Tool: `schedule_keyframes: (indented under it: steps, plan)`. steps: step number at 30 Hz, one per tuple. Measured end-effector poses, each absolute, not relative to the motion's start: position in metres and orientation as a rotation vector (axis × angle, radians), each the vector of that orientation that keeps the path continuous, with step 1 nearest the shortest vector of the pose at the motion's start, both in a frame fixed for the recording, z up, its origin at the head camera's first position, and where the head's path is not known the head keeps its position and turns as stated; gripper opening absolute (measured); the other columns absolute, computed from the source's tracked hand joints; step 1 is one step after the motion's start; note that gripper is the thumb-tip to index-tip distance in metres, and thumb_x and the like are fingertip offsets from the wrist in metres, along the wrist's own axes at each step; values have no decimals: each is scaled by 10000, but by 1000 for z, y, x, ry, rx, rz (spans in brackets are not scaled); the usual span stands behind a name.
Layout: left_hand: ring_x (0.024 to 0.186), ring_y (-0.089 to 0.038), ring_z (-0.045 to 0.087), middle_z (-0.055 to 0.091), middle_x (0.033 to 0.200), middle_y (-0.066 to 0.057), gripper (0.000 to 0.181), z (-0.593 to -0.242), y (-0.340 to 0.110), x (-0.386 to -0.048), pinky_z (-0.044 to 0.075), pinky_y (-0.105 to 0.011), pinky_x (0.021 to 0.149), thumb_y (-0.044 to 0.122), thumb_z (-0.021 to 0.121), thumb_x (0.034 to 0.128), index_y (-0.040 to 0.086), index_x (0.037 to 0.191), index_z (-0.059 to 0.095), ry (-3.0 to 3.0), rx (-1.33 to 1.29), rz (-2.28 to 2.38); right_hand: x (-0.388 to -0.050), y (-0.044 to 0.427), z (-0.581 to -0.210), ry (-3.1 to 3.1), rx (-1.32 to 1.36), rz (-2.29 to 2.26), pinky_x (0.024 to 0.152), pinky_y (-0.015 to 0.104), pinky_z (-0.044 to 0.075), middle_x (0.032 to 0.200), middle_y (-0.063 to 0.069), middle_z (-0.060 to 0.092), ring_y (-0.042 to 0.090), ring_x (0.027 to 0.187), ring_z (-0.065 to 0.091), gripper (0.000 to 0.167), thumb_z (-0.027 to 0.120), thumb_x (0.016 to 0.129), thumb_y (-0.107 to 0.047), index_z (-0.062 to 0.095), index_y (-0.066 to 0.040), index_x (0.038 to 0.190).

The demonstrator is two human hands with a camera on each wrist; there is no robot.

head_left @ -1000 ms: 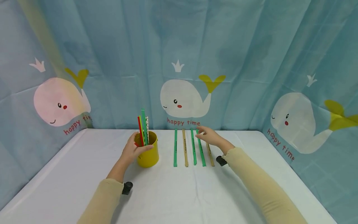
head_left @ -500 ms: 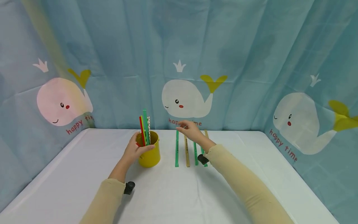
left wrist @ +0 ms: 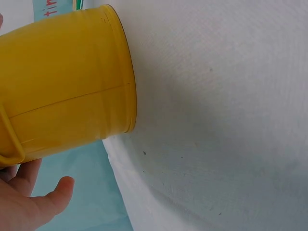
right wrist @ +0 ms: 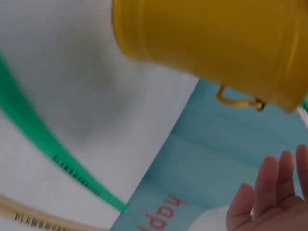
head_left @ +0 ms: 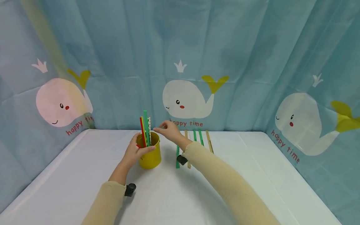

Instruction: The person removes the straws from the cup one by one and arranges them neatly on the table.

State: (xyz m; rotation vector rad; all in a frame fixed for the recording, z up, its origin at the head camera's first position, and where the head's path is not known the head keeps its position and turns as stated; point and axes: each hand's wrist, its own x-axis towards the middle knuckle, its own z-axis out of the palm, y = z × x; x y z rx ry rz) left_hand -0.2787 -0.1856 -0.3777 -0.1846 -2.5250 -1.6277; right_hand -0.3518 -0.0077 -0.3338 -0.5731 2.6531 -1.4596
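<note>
A yellow bucket (head_left: pixel 153 157) stands upright on the white table. My left hand (head_left: pixel 134 153) holds its left side, with the thumb across the front. Out of the bucket rise a tall green strip (head_left: pixel 145 125), a red stick (head_left: pixel 142 127) and a white stick with dark dots (head_left: pixel 150 126). My right hand (head_left: pixel 170 131) hovers at the bucket's right rim, its fingers a little short of the dotted stick. In the right wrist view its fingers (right wrist: pixel 267 180) are extended, and nothing shows in them. Of my left hand, the left wrist view shows only part, beside the bucket wall (left wrist: pixel 62 77).
Right of the bucket, a row of flat printed strips lies on the table: a green strip (head_left: pixel 177 156), a tan strip (head_left: pixel 209 140) and several others, partly hidden by my right forearm (head_left: pixel 213 168). A blue whale-print curtain (head_left: pixel 247 62) hangs behind the table (head_left: pixel 157 197).
My right hand has moved left, from above the right end of the row of strips to the bucket's rim. The left hand keeps its hold on the bucket.
</note>
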Motion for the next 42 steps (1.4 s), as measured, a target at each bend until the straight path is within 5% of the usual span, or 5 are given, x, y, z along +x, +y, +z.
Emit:
schedule_keyframes:
  steps: [15, 25, 33, 42]
  plan:
    - [1297, -395, 372, 341, 1463, -219, 844, -384, -181, -276, 327, -586, 1065, 272, 721, 877, 49, 1500, 197, -2530, -163, -1630, -350, -47, -338, 2806, -346, -1271, 583, 260, 441, 796, 13, 561, 166, 700, 531, 386, 751, 830, -448, 564, -116, 888]
    - [1276, -392, 396, 362, 1443, -218, 822, -382, -180, -277, 346, -580, 1053, 270, 712, 886, 39, 1495, 211, -2514, -215, -1612, -352, -48, -343, 2834, -341, -1260, 677, 315, 413, 792, 2, 578, 151, 736, 546, 293, 723, 878, -369, 588, -109, 864]
    - [1325, -410, 340, 276, 1497, -246, 914, -376, -181, -275, 308, -587, 1078, 313, 691, 895, 6, 1524, 104, -2581, -143, -1579, -353, -42, -341, 2864, -440, -1265, 847, 432, 416, 927, 14, 683, 171, 848, 605, 271, 681, 920, -324, 710, -71, 1014]
    - [1324, -406, 336, 264, 1507, -242, 921, -375, -185, -276, 301, -587, 1082, 319, 691, 894, 25, 1532, 95, -2584, -122, -1597, -353, -35, -341, 2747, -484, -1408, 672, 253, 537, 892, 18, 685, 145, 765, 609, 225, 667, 936, -266, 724, -52, 978]
